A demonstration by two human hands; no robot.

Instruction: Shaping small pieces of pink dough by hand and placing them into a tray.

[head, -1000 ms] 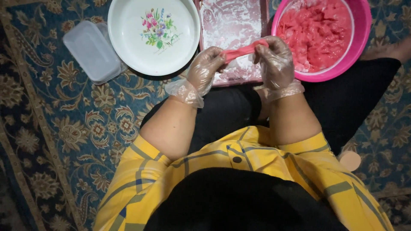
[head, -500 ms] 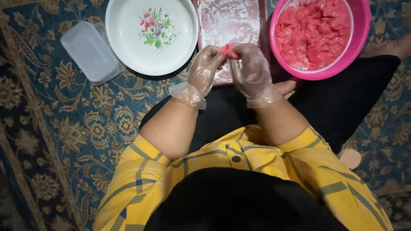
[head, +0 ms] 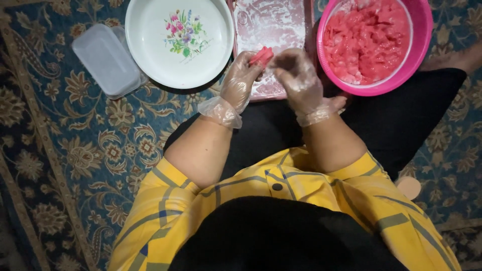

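Both my hands wear clear plastic gloves. My left hand (head: 240,80) pinches a small folded piece of pink dough (head: 262,55) at its fingertips. My right hand (head: 297,78) is right beside it, fingers curled and touching the same piece. The hands hover over a pink tray (head: 273,25) dusted with white flour. A pink bowl (head: 416,55) full of pink dough chunks (head: 366,37) stands to the right of my right hand.
A white plate (head: 150,45) with a flower print sits left of the tray. A clear plastic box with lid (head: 106,60) lies farther left. All rest on a blue patterned carpet (head: 75,150). My crossed legs in black fill the middle.
The pink dough, stretched into a strip between both hands a second ago, has been folded into a small lump. Both hands have drawn close together over the tray.
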